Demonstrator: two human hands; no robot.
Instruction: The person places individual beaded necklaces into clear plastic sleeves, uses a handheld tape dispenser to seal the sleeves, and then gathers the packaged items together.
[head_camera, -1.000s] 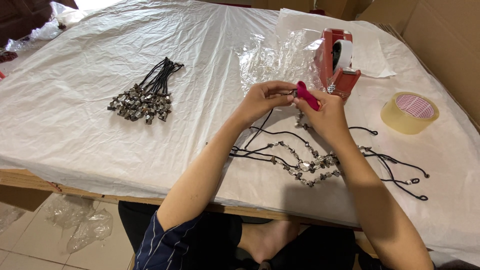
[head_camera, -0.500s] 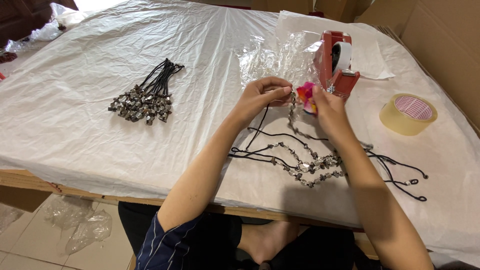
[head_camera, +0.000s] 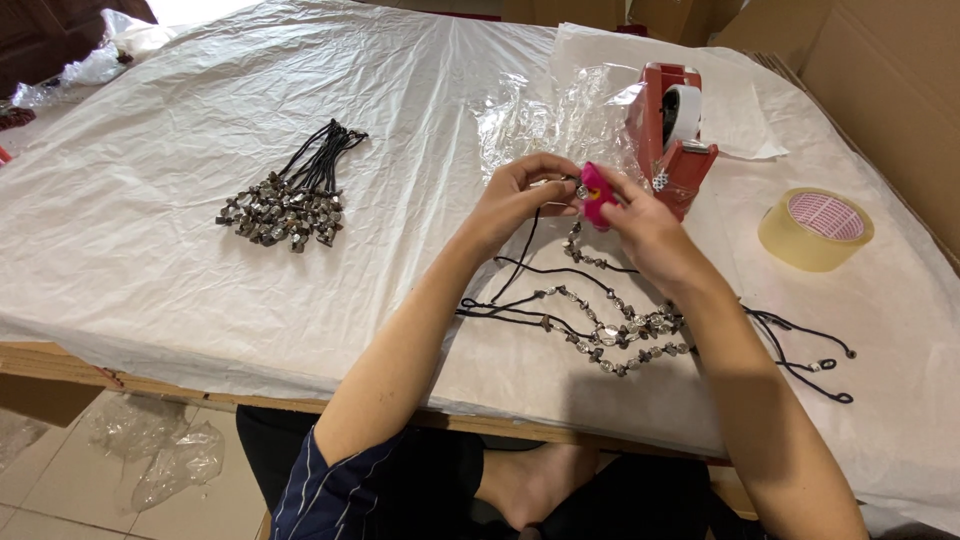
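My left hand (head_camera: 520, 195) and my right hand (head_camera: 640, 225) meet above the white plastic sheet (head_camera: 250, 290). The right hand grips a small pink object (head_camera: 597, 192). The left hand's fingertips pinch a black cord with a bead (head_camera: 580, 188) right beside the pink object. From there the cord hangs down to a pile of beaded black-cord necklaces (head_camera: 615, 325) lying on the sheet just below my hands.
A tied bundle of similar necklaces (head_camera: 290, 195) lies to the left. Behind the hands are crumpled clear bags (head_camera: 550, 115), a red tape dispenser (head_camera: 675, 135), and a roll of tan tape (head_camera: 815, 228) at right. Cardboard boxes (head_camera: 880, 70) stand at the far right.
Both hands have risen and shifted slightly, lifting the cord end higher. The pink object has turned between the right fingers. The necklaces on the sheet moved a little.
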